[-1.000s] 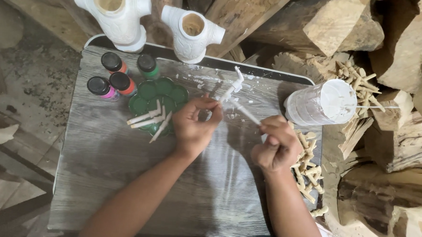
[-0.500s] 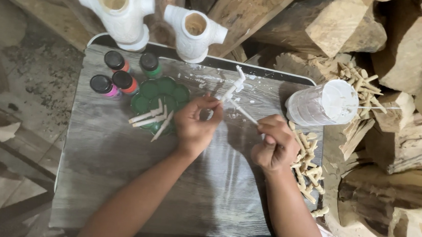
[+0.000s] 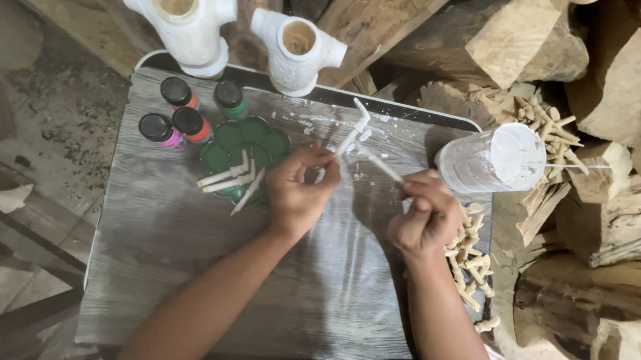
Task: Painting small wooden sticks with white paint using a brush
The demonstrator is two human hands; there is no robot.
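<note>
Our left hand reaches forward, palm down, thumb and forefinger pinched together. Our right hand is curled into a loose fist just beside it. Both forearms are bare.

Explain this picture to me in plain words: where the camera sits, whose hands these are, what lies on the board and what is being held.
The camera sits on a person's head and looks down at their own two bare hands. The left hand pinches a small white-painted piece. The right hand grips a thin brush whose tip meets that piece. They work over a grey board. On it lie a green palette with white sticks across it and four small paint bottles. Two white carved figures stand behind, a clear cup sits to the right, and small unpainted wooden pieces lie beside the wrist.
</note>
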